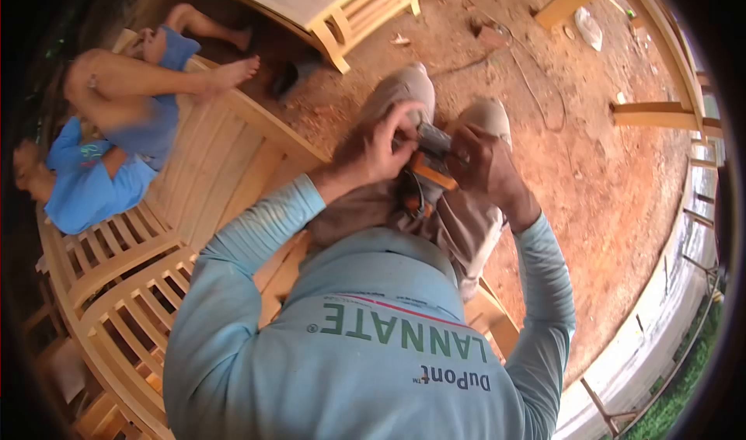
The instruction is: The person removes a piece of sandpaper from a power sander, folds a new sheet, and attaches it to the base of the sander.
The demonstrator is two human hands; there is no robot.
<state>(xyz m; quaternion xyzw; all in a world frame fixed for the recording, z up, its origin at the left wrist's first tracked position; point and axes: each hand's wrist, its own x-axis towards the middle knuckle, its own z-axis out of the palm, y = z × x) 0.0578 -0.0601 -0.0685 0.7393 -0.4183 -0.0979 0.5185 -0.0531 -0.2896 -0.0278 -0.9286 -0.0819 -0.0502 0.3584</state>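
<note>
Both of my hands meet above my knees around a small grey metal-looking piece (pixel 434 140). My left hand (pixel 388 146) has its thumb and a finger curled against the left end of that piece. At its right end, my right hand (pixel 483 160) is closed, with a thin dark tip showing by the fingers. Just below the grey piece lies an orange bar-shaped part (pixel 434 173), and under it a dark and orange object (pixel 416 203) rests between my thighs. What that object is cannot be made out.
Another person in a blue shirt (pixel 101 187) lies on the slatted wooden bench (pixel 214 160) at the left. A wooden table (pixel 311 5) stands ahead. A cable (pixel 536 75) runs over the dirt floor, and wooden frame legs (pixel 657 115) are at the right.
</note>
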